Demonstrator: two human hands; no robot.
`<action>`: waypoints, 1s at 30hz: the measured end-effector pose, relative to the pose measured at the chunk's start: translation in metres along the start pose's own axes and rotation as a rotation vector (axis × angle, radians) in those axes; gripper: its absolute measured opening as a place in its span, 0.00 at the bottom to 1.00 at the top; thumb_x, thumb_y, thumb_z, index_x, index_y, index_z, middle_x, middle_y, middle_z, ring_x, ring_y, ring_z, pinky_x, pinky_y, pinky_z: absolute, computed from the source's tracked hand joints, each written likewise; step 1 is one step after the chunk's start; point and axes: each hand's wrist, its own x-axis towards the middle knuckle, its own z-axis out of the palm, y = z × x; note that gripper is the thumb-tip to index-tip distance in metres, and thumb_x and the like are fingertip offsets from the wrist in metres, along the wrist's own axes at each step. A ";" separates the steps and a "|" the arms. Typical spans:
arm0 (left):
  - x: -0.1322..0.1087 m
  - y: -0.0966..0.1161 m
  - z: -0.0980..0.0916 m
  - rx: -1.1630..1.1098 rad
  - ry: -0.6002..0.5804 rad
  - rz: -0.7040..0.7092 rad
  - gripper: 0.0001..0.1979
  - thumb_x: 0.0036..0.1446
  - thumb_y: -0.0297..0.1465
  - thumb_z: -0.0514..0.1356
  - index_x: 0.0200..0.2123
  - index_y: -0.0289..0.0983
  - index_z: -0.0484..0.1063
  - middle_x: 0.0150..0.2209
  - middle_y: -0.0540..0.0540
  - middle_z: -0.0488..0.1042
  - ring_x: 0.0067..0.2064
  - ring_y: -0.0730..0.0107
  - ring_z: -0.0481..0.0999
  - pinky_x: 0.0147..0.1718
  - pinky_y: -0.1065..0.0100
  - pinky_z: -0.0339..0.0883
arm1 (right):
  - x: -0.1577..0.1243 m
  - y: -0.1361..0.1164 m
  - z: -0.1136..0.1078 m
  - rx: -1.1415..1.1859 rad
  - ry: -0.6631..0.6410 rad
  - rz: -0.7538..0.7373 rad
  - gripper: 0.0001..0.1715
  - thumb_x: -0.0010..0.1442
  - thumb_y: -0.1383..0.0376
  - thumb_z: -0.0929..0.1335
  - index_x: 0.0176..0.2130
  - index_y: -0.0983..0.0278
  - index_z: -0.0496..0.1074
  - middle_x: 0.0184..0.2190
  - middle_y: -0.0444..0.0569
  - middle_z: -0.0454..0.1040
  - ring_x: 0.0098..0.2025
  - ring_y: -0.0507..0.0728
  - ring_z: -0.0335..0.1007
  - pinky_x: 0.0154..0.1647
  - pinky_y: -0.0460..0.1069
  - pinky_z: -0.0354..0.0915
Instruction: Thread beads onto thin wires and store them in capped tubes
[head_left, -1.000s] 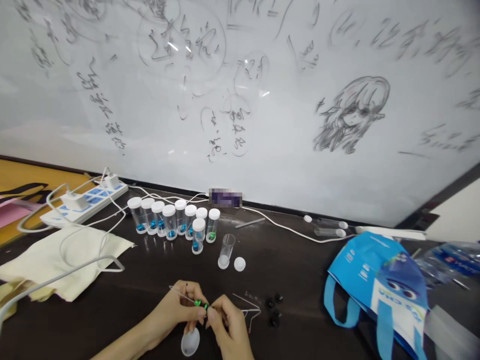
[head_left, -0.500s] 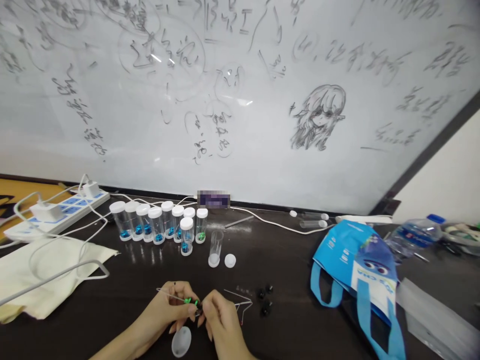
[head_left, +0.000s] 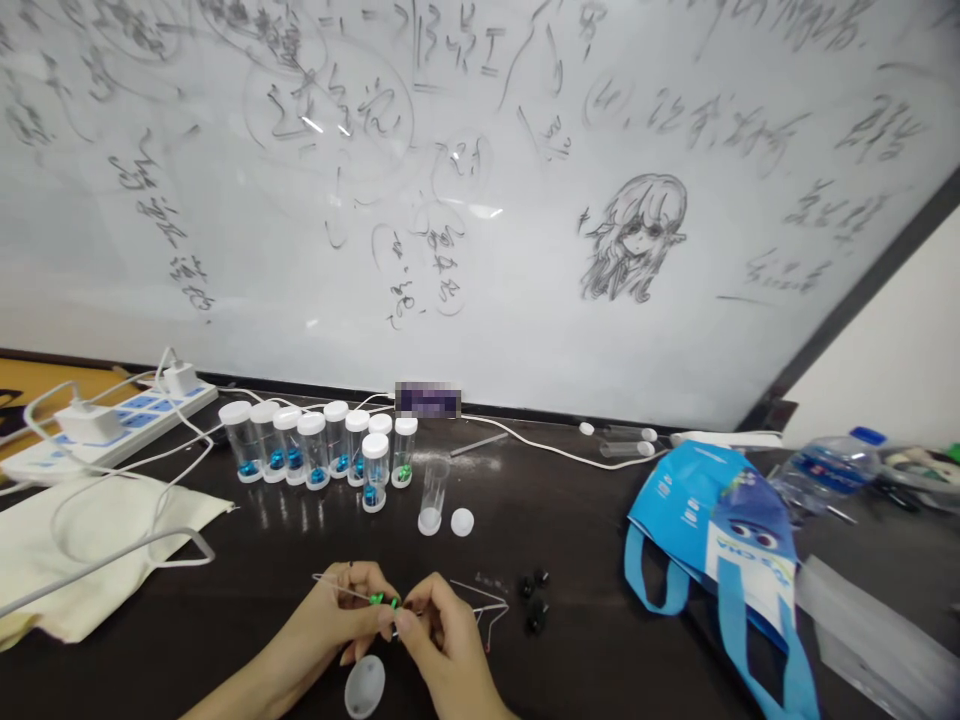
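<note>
In the lower middle, my left hand [head_left: 341,615] is closed in a pinch around a thin pale rod [head_left: 337,587] that carries small bright green pieces [head_left: 377,599]. My right hand [head_left: 451,640] meets it at the fingertips, thumb and fingers pressed together at the right end of the green pieces; the exact part pinched there is too small to make out. Just below the hands lies a translucent oval dish [head_left: 365,688]. Right of my right hand are several loose thin rods [head_left: 491,608] and a few small black parts [head_left: 534,605].
Behind the hands stand an uncapped clear tube [head_left: 433,502], a white cap [head_left: 462,522] and several capped tubes [head_left: 312,450] with blue or green pieces. A power strip [head_left: 142,410] and yellowish cloth [head_left: 112,540] lie left, a blue bag [head_left: 686,500] and bottle [head_left: 840,465] right.
My right hand's thumb and fingers have shifted slightly against the green pieces, and dark bits seen there before are now covered. The view has moved slightly.
</note>
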 end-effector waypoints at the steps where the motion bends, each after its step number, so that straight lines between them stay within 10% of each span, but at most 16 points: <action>1: 0.001 0.000 0.000 0.001 -0.004 0.004 0.14 0.44 0.36 0.73 0.27 0.33 0.74 0.19 0.48 0.76 0.15 0.82 0.61 0.13 0.79 0.48 | 0.000 0.001 0.000 0.020 0.005 0.002 0.22 0.61 0.47 0.66 0.31 0.63 0.66 0.21 0.38 0.59 0.22 0.49 0.52 0.22 0.44 0.50; 30: 0.001 0.000 0.000 -0.017 -0.044 0.029 0.14 0.43 0.36 0.73 0.26 0.32 0.75 0.20 0.47 0.77 0.15 0.83 0.62 0.12 0.80 0.49 | -0.001 0.008 0.001 0.090 -0.033 0.078 0.23 0.62 0.48 0.66 0.31 0.64 0.65 0.22 0.40 0.62 0.21 0.48 0.53 0.20 0.43 0.50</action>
